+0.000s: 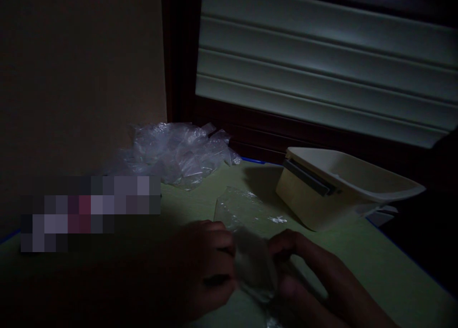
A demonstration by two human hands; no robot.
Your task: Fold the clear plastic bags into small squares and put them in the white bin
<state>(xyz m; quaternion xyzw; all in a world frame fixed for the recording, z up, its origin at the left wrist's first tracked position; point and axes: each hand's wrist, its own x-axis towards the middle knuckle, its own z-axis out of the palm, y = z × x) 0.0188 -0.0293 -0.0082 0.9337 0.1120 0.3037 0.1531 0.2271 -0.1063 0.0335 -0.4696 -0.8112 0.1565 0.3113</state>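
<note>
A clear plastic bag [252,261] stretches between my two hands over the green tabletop. My left hand [205,270] is closed with its fingers curled on the bag's left side. On the other side, my right hand [315,266] pinches the bag's edge between thumb and fingers. The light is dim, and whether anything lies inside the bag cannot be made out. Small white bits [277,219] show on the table just beyond the bag.
A heap of clear plastic bags [175,151] lies at the back left. At the right, a cream bin [304,199] with a dark handle stands tilted near the table's edge. A blurred-out object [93,208] is at the left. Behind rises a slatted shutter [304,65].
</note>
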